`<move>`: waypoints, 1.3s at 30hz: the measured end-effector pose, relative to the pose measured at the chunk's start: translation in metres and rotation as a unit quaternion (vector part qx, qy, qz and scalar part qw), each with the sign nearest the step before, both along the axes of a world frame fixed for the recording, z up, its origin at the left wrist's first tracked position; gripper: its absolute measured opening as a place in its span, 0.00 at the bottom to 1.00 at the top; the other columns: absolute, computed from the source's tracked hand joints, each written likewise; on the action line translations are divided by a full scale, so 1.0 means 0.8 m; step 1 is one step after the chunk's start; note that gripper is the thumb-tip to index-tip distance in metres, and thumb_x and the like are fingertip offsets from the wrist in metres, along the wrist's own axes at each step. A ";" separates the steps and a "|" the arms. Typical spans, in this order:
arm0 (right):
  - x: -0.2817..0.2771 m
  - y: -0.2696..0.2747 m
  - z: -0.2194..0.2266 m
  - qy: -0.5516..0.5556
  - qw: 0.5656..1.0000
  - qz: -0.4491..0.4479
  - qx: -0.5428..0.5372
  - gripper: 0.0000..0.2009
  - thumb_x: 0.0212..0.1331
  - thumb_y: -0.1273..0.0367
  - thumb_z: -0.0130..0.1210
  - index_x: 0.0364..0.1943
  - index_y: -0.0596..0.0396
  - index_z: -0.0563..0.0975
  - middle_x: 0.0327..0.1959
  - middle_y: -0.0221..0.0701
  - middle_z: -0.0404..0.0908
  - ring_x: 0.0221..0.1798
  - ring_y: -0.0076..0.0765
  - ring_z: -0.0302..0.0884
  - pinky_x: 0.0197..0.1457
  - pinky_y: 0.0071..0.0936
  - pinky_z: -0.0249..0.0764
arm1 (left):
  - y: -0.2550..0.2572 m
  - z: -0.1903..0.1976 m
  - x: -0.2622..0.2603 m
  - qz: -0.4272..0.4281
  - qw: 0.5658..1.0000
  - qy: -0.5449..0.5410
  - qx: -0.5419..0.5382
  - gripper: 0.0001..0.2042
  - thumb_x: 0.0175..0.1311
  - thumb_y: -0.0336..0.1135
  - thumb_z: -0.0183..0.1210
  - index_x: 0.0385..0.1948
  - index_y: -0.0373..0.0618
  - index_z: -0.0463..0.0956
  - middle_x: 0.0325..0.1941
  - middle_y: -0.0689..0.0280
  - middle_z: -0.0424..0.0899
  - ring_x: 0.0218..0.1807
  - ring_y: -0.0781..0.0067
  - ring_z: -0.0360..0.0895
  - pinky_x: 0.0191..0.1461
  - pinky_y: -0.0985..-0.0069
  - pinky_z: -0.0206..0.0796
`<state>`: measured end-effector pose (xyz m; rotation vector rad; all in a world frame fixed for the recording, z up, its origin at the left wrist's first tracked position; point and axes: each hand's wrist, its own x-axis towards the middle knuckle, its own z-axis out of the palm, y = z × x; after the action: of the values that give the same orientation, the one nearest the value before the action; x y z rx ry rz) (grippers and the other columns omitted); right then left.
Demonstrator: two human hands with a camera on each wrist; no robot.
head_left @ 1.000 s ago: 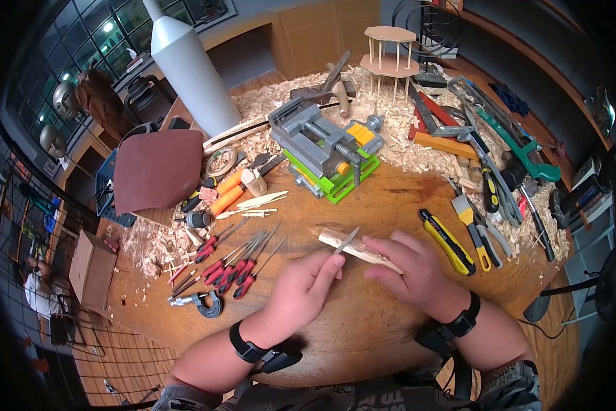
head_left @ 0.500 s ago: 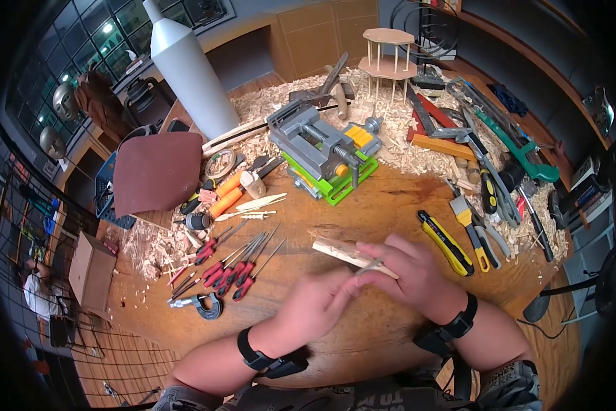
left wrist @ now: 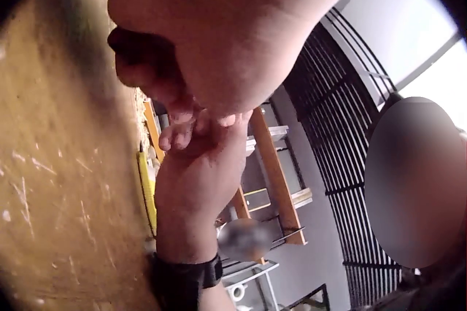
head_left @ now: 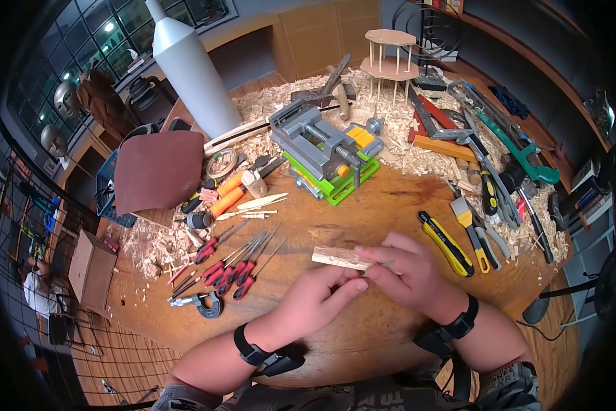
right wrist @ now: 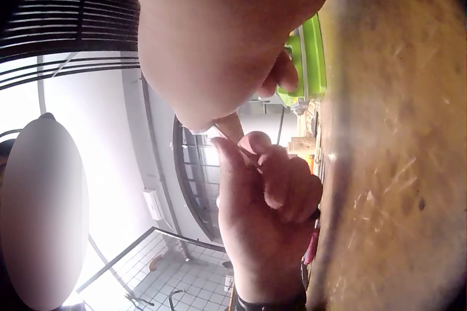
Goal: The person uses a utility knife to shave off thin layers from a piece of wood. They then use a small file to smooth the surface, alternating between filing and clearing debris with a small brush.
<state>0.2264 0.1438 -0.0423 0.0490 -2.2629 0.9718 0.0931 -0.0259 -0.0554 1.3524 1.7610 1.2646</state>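
Held by the right hand between thumb and fingers, a pale strip of wood points left above the wooden table. The left hand is curled around a slim metal blade, mostly hidden, whose tip shows by the right fingers. In the right wrist view, the left hand pinches the thin blade close to the wood, below the right hand. The left wrist view has the left hand above the right hand, fingers close together; the wood is hidden there.
Red-handled files and a caliper-like gauge lie left of the hands. A yellow utility knife and a brush lie right. Beyond stands a grey vise on a green base, amid wood shavings.
The blade has moved right along the wood from its left part to beside the right fingers. The left hand has shifted right, and the wood now lies more level in view.
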 end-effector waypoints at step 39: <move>-0.002 0.009 0.015 -0.209 0.975 0.009 -0.075 0.07 0.68 0.68 0.54 0.43 0.56 0.79 0.38 0.44 0.82 0.42 0.50 0.82 0.44 0.38 0.76 | 0.009 0.010 -0.017 0.034 0.910 -0.410 0.050 0.16 0.71 0.24 0.52 0.58 0.42 0.62 0.38 0.68 0.76 0.34 0.79 0.75 0.37 0.79 0.69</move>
<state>0.2249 0.1513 -0.0305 -0.2206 -2.5589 1.2543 0.0795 -0.0186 -0.0477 0.6280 1.1545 1.6553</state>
